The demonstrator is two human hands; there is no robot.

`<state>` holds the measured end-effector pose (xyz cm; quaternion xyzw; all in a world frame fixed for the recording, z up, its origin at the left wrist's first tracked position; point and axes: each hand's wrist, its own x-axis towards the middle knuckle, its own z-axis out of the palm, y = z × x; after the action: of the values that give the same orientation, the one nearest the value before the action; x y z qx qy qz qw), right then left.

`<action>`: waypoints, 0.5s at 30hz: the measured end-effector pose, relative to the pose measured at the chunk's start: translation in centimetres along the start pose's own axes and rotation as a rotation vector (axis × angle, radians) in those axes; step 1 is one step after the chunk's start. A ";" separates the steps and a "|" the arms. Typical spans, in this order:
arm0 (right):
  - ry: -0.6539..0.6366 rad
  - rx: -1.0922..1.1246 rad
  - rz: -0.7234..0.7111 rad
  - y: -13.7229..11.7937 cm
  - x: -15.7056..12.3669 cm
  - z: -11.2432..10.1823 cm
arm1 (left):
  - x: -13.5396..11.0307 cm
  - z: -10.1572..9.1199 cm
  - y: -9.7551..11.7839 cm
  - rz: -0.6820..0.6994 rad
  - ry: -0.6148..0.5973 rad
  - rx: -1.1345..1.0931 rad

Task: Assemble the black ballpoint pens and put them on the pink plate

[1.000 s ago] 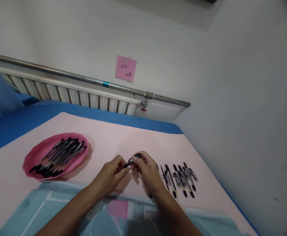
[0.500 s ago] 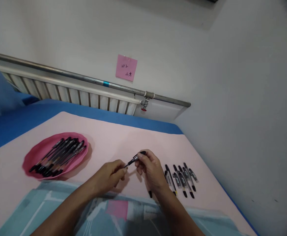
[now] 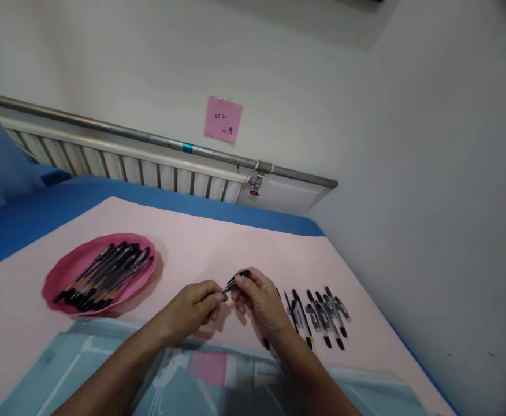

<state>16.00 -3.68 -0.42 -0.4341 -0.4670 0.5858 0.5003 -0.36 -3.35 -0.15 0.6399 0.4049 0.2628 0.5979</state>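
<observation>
Pen (image 3: pixel 231 283): between our two hands, slanted above the bench (image 3: pixel 209 207), black upper end to the right.
Left grip (image 3: pixel 196 305): narrow, our fingertips pinching the pen's thin lower end.
Right grip (image 3: pixel 258 297): closed around its upper part.
Loose pieces (image 3: pixel 323 317): black-ended and clear, lying in a group just right of our right hand.
Bowl (image 3: pixel 52 280): pink, well left of our hands, holding a bundle of pens (image 3: pixel 105 274).
Mat (image 3: pixel 188 242): pink, under it all.
</observation>
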 end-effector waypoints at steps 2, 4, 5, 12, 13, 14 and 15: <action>0.016 0.009 -0.004 0.0 0.0 0.0 | 0.0 0.0 -0.1 0.018 0.022 -0.003; 0.017 0.009 -0.011 -0.1 0.0 0.1 | 0.0 0.1 -0.2 0.026 0.030 -0.017; 0.011 0.006 -0.015 -0.1 0.1 0.1 | 0.0 0.2 -0.3 0.027 0.033 -0.024; 0.013 -0.011 0.002 0.3 0.1 1.0 | 0.2 -0.3 0.1 0.126 0.155 0.187; 0.027 -0.009 -0.005 0.3 0.1 1.0 | 0.1 -0.9 0.3 0.144 0.200 0.265; 0.058 -0.010 -0.025 0.2 0.1 1.0 | -0.1 -1.6 0.5 0.149 0.260 0.343; 0.099 -0.007 -0.051 -0.1 0.2 0.8 | -0.4 -2.6 0.8 0.139 0.338 0.414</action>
<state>15.20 -3.57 -0.18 -0.4524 -0.4544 0.5491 0.5361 -2.49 -2.20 1.03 0.7219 0.4991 0.3178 0.3588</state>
